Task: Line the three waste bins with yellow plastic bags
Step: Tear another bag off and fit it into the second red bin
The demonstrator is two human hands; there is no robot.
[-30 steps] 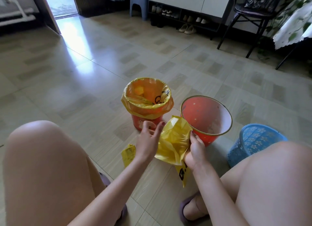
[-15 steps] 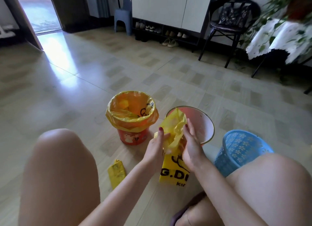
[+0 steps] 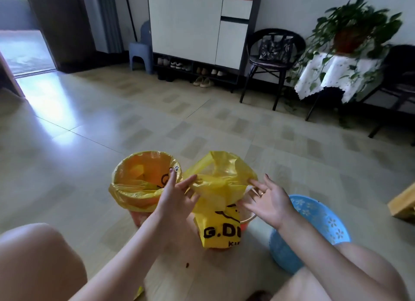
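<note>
The yellow bag is thin, glossy, crinkled plastic film. The blue basket looks like matt perforated plastic. Floor tiles are smooth and shiny. A printed cloth drapes softly.

A lined orange bin stood left, a yellow bag with black print hung spread open over the middle bin, and an unlined blue bin stood right.
</note>
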